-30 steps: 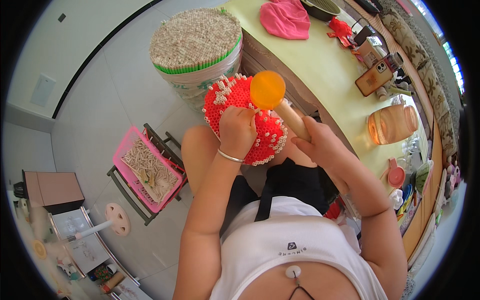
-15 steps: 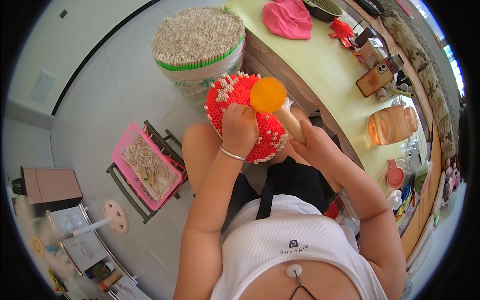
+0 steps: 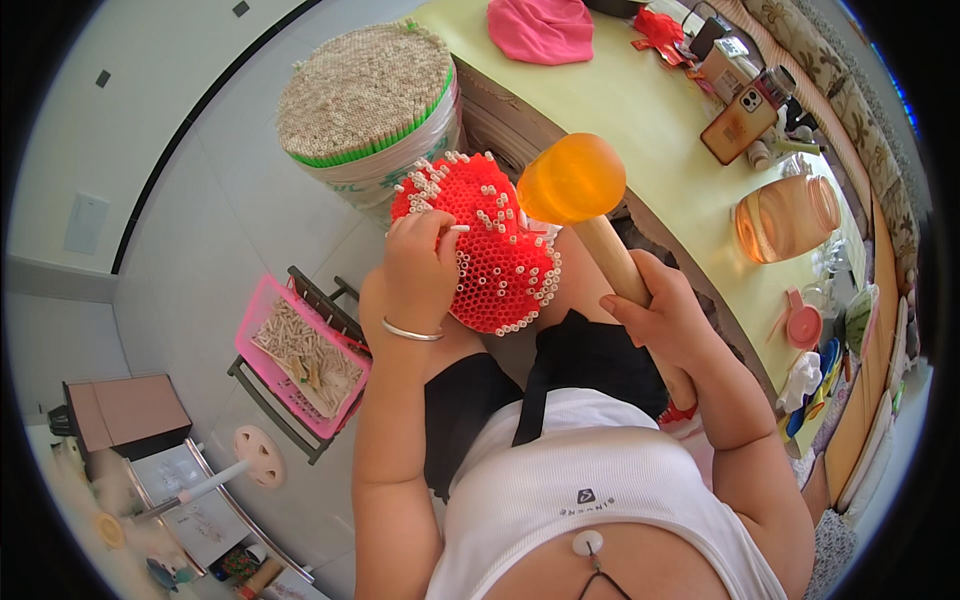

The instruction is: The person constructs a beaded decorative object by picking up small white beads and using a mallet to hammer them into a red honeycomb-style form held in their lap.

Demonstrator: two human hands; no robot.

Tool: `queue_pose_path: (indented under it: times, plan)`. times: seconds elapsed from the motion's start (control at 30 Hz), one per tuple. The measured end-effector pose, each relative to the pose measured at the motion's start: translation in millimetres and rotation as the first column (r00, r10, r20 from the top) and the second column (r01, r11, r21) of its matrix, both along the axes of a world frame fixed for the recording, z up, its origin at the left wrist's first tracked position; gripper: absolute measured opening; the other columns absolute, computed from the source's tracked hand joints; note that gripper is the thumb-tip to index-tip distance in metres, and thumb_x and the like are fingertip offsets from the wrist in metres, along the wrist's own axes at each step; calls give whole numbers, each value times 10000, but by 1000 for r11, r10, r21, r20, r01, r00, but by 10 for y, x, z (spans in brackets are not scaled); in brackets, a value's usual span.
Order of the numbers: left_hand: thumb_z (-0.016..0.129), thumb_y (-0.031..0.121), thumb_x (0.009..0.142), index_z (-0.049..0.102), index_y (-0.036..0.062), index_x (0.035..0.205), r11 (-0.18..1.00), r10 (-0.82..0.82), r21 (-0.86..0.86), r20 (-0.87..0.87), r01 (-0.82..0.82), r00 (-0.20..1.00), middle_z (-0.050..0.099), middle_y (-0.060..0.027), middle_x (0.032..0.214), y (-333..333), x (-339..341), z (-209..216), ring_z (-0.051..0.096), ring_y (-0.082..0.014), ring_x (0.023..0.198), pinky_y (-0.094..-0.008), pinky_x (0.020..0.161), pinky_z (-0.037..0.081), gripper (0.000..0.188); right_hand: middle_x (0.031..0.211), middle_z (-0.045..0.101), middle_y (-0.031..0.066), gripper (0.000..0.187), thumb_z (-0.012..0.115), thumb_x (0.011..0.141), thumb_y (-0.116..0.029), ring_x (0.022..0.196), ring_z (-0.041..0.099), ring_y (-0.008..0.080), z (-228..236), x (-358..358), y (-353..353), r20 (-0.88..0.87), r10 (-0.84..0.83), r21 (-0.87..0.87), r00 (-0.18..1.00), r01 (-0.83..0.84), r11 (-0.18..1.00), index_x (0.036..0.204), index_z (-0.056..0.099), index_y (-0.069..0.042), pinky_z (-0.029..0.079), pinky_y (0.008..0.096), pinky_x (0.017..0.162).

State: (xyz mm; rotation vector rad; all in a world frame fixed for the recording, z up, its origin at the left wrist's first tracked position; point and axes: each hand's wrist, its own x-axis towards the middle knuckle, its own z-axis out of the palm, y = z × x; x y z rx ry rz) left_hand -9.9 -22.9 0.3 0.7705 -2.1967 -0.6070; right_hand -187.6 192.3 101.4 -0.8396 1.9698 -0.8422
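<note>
On my lap rests a round bundle of red tubes [image 3: 497,285], its top face a honeycomb of open ends. Short white sticks stand up from some tubes, mostly around the rim. My left hand [image 3: 415,268] is closed above the bundle's left side, pinching one short white stick [image 3: 460,228] that lies sideways. My right hand [image 3: 655,300] grips a mallet [image 3: 570,182] by its pale wooden handle. The orange mallet head is raised over the bundle's upper right and hides part of it. Whether the mallet touches anything is not visible.
A pink basket [image 3: 262,300] of loose short sticks sits on a stand at left. Beyond the bundle stands a large wrapped bundle of pale sticks [image 3: 365,95]. The yellow-topped table [image 3: 690,190] at right holds a jar [image 3: 785,220], a phone [image 3: 740,125] and a pink cloth [image 3: 540,30].
The mallet has lifted away from the bundle and shifted right. My left hand has drawn back leftward from beside the mallet head, and a white stick now shows between its fingers.
</note>
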Motion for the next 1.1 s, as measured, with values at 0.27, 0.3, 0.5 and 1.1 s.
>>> queue_pose_path:
  times: [0.27, 0.3, 0.5, 1.1]
  plan:
    - [715, 29, 803, 670, 28, 828, 975, -174, -103, 195, 197, 965, 648, -140, 818, -2, -178, 66, 615, -345, 813, -433, 757, 497, 51, 713, 564, 17, 280, 699, 900, -77, 517, 542, 85, -178, -93, 100, 105, -11, -55, 994, 17, 998, 1128, 554, -5, 451, 243, 486]
    - [710, 22, 796, 668, 30, 822, 970, -178, -121, 227, 209, 957, 640, -142, 808, -9, -201, 61, 610, -346, 808, -439, 752, 493, 51, 718, 566, 18, 280, 698, 901, -76, 517, 543, 85, -179, -94, 99, 111, -10, -53, 994, 16, 998, 1130, 553, -4, 453, 243, 486]
    - [652, -12, 747, 634, 30, 722, 928, -214, -223, 335, 298, 918, 605, -155, 749, 1, -347, 121, 586, -356, 772, -449, 736, 488, 51, 708, 575, 31, 296, 728, 908, -163, 516, 538, 99, -205, -87, 130, 141, 4, -73, 990, 7, 997, 1090, 555, -7, 458, 261, 482]
    - [717, 23, 750, 673, 36, 782, 935, -188, -215, 378, 283, 907, 613, -138, 740, -152, -316, 46, 601, -344, 758, -446, 717, 484, 56, 695, 592, 27, 291, 721, 909, -173, 512, 551, 95, -301, -66, 185, 204, 22, -100, 979, -2, 995, 1076, 559, 2, 468, 255, 479]
